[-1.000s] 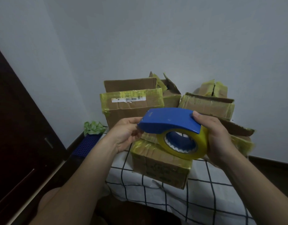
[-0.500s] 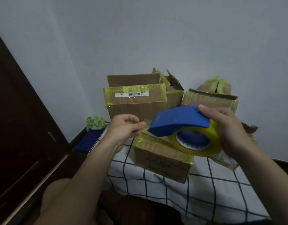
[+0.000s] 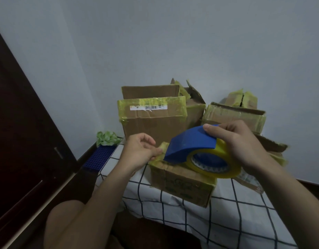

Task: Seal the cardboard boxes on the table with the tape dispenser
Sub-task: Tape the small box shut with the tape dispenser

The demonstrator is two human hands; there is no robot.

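My right hand (image 3: pixel 237 142) grips a blue tape dispenser (image 3: pixel 192 141) from above, its yellow tape roll (image 3: pixel 233 170) under my palm. The dispenser hovers just over a small, tape-covered cardboard box (image 3: pixel 183 186) at the table's front. My left hand (image 3: pixel 139 151) is at the dispenser's front tip, fingertips pinching a yellowish tape end (image 3: pixel 164 146) there. A larger open box (image 3: pixel 151 126) with a barcode label stands behind. More taped boxes (image 3: pixel 234 115) are stacked at the right.
The boxes sit on a table with a white, dark-checked cloth (image 3: pixel 227 221) against a pale wall. A blue grid crate (image 3: pixel 99 157) and a green bundle (image 3: pixel 107 139) lie left of the table. A dark door (image 3: pixel 20 141) fills the left side.
My right hand has lowered the dispenser toward the small front box. My left hand came off the tip, then returned and now pinches the tape end.
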